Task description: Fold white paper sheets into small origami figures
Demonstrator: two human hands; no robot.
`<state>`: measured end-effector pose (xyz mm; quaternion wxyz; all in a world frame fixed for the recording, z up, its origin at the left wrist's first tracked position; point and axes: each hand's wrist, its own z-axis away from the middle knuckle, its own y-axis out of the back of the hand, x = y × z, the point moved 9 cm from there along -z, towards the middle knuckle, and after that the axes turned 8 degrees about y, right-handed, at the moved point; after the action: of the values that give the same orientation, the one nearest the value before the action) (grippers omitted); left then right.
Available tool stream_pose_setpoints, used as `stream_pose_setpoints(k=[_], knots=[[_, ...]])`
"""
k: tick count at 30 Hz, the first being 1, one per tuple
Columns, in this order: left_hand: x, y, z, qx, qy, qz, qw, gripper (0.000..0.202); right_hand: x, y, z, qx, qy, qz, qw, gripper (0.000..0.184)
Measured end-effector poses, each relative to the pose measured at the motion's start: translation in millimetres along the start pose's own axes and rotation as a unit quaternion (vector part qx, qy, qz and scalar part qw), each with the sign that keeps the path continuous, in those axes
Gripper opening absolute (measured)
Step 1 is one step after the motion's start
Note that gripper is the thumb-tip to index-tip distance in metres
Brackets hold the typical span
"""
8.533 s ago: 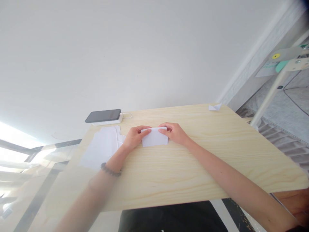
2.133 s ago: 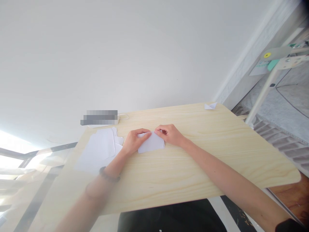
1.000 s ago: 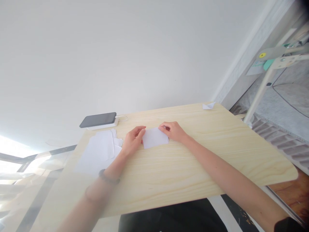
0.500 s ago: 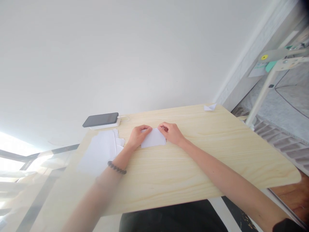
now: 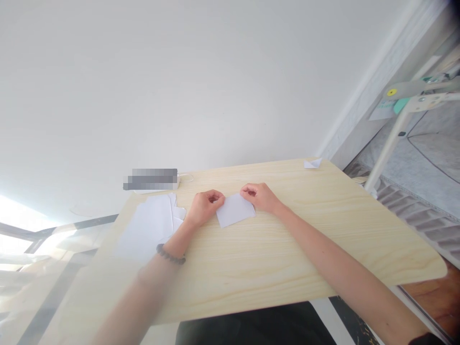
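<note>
A small white sheet of paper (image 5: 235,211), apparently folded, lies on or just over the wooden table (image 5: 273,268) in front of me. My left hand (image 5: 206,206) pinches its upper left corner between thumb and fingers. At the upper right corner, my right hand (image 5: 260,196) grips the same paper, thumb and fingertips together. The sheet is tilted a little, its right side higher than its left. My fingertips cover both far corners.
Left of my hands lies a pile of white paper sheets (image 5: 151,215). Behind it is a pixelated dark device (image 5: 154,178) on a white base with a white cable (image 5: 187,176). A folded paper piece (image 5: 312,164) rests at the far right corner. A pale metal frame (image 5: 390,143) stands beyond the table.
The paper has shifted slightly right and turned, its lower left corner now nearer me. Both hands have moved with it, still pinching its far corners.
</note>
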<state>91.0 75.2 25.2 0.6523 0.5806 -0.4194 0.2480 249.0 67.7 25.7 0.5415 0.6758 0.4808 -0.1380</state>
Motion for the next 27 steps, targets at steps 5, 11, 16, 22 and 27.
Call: stream_pose_setpoints(k=[5, 11, 16, 22, 27], knots=[[-7.1, -5.7, -0.7, -0.041, 0.009, 0.035, 0.998, 0.029, 10.4, 11.7, 3.4, 0.011, -0.019, -0.002, 1.0, 0.02], [-9.7, -4.0, 0.0, -0.033, 0.003, 0.063, 0.997, 0.036, 1.4, 0.2, 5.5, 0.01, -0.012, -0.01, 1.0, 0.022], [-2.4, -7.1, 4.1, -0.04, -0.013, 0.014, 0.999, 0.03, -18.4, -11.7, 5.1, 0.019, 0.021, -0.02, 0.999, 0.023], [2.6, -8.9, 6.6, -0.036, -0.015, -0.007, 0.999, 0.029, -27.3, -22.3, 4.8, -0.034, 0.039, 0.015, 0.999, 0.023], [3.2, -9.5, 5.6, -0.039, -0.016, -0.025, 0.999, 0.029, -23.4, -20.5, 2.4, -0.063, 0.051, 0.016, 0.997, 0.021]])
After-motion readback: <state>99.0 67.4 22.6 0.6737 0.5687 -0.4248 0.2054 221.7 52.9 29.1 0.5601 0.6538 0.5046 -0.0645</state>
